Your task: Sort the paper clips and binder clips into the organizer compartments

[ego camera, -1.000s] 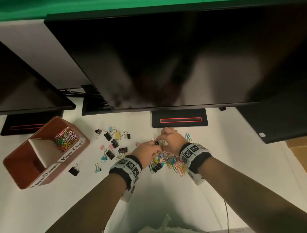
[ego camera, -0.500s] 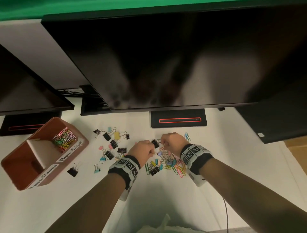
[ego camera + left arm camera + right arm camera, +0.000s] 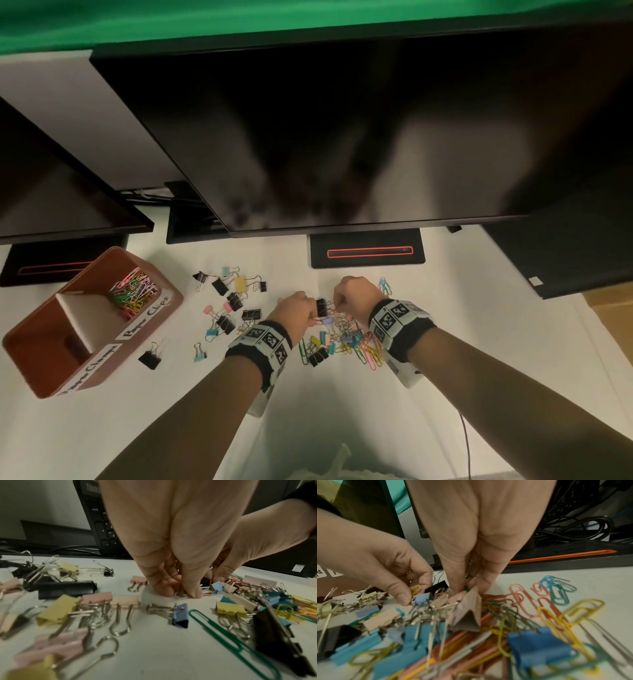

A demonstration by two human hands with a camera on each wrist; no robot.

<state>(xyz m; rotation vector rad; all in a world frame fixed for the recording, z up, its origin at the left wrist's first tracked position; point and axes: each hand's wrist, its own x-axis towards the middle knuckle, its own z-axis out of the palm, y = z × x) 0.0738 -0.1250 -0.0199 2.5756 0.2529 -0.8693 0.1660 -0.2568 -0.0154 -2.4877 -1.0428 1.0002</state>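
Note:
A brown two-compartment organizer (image 3: 109, 371) stands at the left; its far compartment, labelled Paper Clips, holds coloured paper clips (image 3: 133, 291). A mixed pile of paper clips and binder clips (image 3: 346, 342) lies on the white table under both hands. My left hand (image 3: 313, 317) has its fingertips on the table, pinching a yellow and a white paper clip (image 3: 181, 594). My right hand (image 3: 337, 306) reaches down beside it, thumb and fingers pinching a green paper clip (image 3: 467, 589) at the top of the pile. A black binder clip (image 3: 321, 307) sits between the two hands.
Several loose binder clips (image 3: 233, 301) lie between the organizer and my hands, and one black one (image 3: 150, 356) lies near the organizer's front. Dark monitors overhang the back of the table, with a monitor base (image 3: 366, 251) just beyond my hands. A keyboard (image 3: 101, 527) stands behind.
Both hands have come slightly toward me and lower onto the pile. The left hand has shifted a little to the left, so the black binder clip shows between them.

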